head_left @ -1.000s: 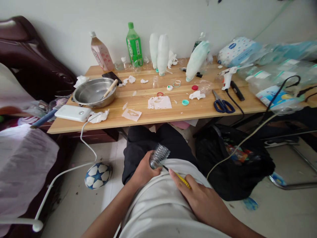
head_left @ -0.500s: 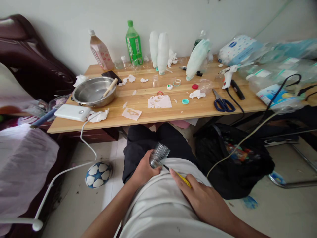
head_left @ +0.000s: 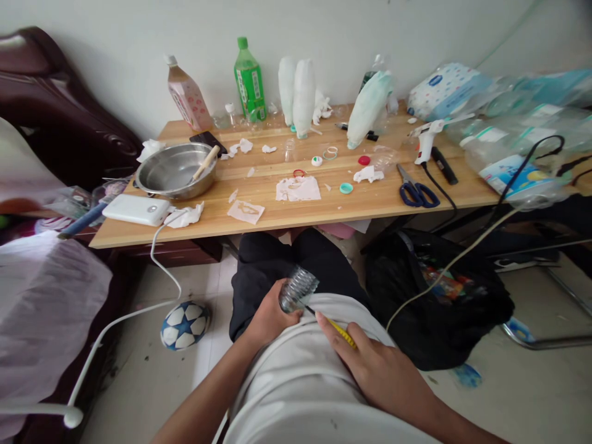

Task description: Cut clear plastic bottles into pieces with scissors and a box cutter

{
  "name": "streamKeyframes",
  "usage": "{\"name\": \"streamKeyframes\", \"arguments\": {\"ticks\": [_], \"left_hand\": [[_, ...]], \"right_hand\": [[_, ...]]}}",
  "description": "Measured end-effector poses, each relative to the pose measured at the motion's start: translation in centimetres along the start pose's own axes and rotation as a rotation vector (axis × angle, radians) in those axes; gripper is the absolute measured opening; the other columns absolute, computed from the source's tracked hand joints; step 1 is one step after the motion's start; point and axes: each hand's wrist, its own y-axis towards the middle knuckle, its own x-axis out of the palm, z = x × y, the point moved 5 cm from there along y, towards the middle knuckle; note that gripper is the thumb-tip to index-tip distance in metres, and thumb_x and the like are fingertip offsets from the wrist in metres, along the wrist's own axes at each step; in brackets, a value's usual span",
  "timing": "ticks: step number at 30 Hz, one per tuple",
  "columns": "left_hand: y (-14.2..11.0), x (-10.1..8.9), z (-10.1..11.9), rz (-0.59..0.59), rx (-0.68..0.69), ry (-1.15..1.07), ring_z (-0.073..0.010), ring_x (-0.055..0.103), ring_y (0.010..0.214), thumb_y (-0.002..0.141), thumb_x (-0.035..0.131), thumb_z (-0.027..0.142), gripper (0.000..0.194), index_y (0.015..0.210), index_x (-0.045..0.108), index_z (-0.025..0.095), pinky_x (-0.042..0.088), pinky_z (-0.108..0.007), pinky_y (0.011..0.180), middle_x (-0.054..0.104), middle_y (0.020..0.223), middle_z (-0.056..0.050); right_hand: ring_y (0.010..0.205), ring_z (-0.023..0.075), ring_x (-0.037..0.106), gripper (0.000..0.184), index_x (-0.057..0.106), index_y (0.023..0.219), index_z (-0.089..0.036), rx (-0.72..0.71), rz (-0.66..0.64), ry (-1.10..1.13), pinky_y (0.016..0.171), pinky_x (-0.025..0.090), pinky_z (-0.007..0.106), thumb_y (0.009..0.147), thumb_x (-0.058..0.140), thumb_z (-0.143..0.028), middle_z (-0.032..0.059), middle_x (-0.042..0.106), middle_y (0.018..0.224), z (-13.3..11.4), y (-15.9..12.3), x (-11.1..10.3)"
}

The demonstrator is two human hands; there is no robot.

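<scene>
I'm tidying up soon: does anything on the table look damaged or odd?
Yes. Near the front of the table, the small pink sheet has a ragged hole, and the larger sheet to its right looks torn.

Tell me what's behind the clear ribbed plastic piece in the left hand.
Dark trousers show beyond the ribbed piece, white shirt on its near side. The left hand wraps its left side; what the hand and shiny plastic cover cannot be made out.
</scene>
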Motion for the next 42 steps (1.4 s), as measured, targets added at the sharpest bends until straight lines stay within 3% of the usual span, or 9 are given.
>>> {"name": "streamKeyframes", "arguments": {"ticks": [15,22,27,30,33,35,37,39,42], "left_hand": [[0.0,0.1,-0.1,-0.008,0.000,-0.046,-0.0216,0.066,0.096,0.064,0.070,0.010,0.055,0.117,0.057,0.016,0.052,-0.034,0.090,0.070,0.106,-0.007],[0.1,-0.1,-0.5,0.000,-0.012,-0.063,-0.0229,0.065,0.100,0.063,0.071,0.012,0.055,0.116,0.059,0.016,0.050,-0.035,0.095,0.069,0.110,-0.008],[0.5,-0.4,-1.4,0.026,-0.040,-0.091,-0.0242,0.065,0.100,0.064,0.071,0.017,0.055,0.117,0.056,0.015,0.049,-0.038,0.095,0.069,0.110,-0.009],[0.7,-0.6,-2.0,0.056,-0.041,-0.129,-0.0238,0.065,0.100,0.066,0.072,0.024,0.060,0.122,0.051,0.015,0.050,-0.039,0.096,0.068,0.110,-0.010],[0.7,-1.0,-2.5,0.112,-0.018,-0.174,-0.0244,0.066,0.098,0.067,0.074,0.031,0.068,0.126,0.043,0.016,0.051,-0.041,0.094,0.066,0.109,-0.010],[0.7,-1.3,-2.7,0.151,0.006,-0.195,-0.0256,0.066,0.098,0.069,0.074,0.034,0.061,0.120,0.043,0.017,0.052,-0.042,0.093,0.064,0.106,-0.009],[0.7,-1.5,-2.8,0.178,0.037,-0.203,-0.0261,0.065,0.098,0.070,0.074,0.036,0.052,0.111,0.047,0.019,0.052,-0.043,0.093,0.063,0.103,-0.008],[0.7,-1.5,-2.9,0.200,0.074,-0.214,-0.0266,0.064,0.098,0.072,0.075,0.038,0.049,0.108,0.049,0.019,0.052,-0.043,0.093,0.062,0.102,-0.008],[0.6,-1.6,-2.8,0.240,0.122,-0.253,-0.0292,0.064,0.111,0.072,0.078,0.039,0.055,0.116,0.052,0.020,0.051,-0.044,0.100,0.064,0.114,-0.010]], "right_hand": [[0.041,0.0131,0.062,0.086,0.040,0.151,-0.020,-0.052,0.050,0.018,0.034,0.028,0.026,0.068,0.050,0.000,0.0021,0.067,0.088,0.5,-0.6,-0.7],[0.043,0.0153,0.064,0.088,0.029,0.156,-0.020,-0.042,0.068,0.066,0.036,0.038,0.025,0.073,0.041,0.004,0.0029,0.066,0.090,0.8,-1.3,0.0],[0.052,0.0146,0.067,0.074,0.015,0.162,-0.023,-0.050,0.201,0.281,0.047,0.050,0.023,0.093,0.033,-0.004,0.0038,0.068,0.090,1.5,-1.5,-2.1],[0.078,0.0154,0.073,0.063,0.024,0.160,-0.028,0.080,0.428,0.418,0.070,0.056,0.022,0.102,0.042,-0.014,0.0060,0.070,0.101,4.8,-0.9,-5.0],[0.109,0.0239,0.069,0.058,0.036,0.157,-0.027,0.386,0.706,0.325,0.095,0.053,0.033,0.101,0.051,-0.024,0.0113,0.069,0.122,10.8,0.0,-7.8],[0.123,0.0311,0.061,0.058,0.036,0.156,-0.021,0.598,0.767,0.272,0.102,0.049,0.042,0.101,0.050,-0.034,0.0157,0.062,0.138,15.2,0.9,-8.6],[0.121,0.0375,0.062,0.065,0.036,0.154,-0.015,0.802,0.739,0.289,0.094,0.052,0.047,0.098,0.051,-0.043,0.0206,0.058,0.142,19.1,2.0,-8.4],[0.103,0.0406,0.069,0.064,0.042,0.146,-0.011,0.935,0.682,0.321,0.080,0.054,0.047,0.094,0.051,-0.047,0.0239,0.066,0.127,21.8,3.1,-7.5],[0.084,0.0399,0.071,0.054,0.058,0.127,-0.012,0.935,0.645,0.334,0.071,0.051,0.045,0.091,0.049,-0.051,0.0214,0.074,0.100,23.4,5.2,-6.1]]}}
